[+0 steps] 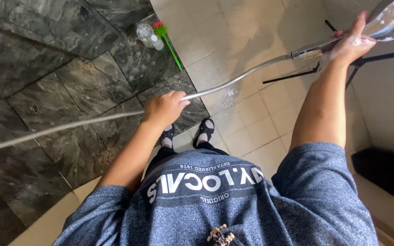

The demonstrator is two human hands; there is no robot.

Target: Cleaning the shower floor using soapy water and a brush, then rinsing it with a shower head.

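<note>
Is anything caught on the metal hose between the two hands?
Nothing visible. The hose runs free from the left hand up to the shower head held in the right hand, above bare floor tiles.

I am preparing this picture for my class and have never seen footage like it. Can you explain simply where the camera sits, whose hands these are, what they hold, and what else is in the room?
The camera is worn on a person's head and looks straight down, so you see their grey shirt and sandalled feet. Both hands are theirs. The left hand grips a flexible metal hose. The right hand, raised and covered in soapy foam, holds the shower head at the hose's end. Below are dark stone tiles with a round drain, and pale tiles. A green-handled brush and a clear bottle lie on the dark floor.
</note>
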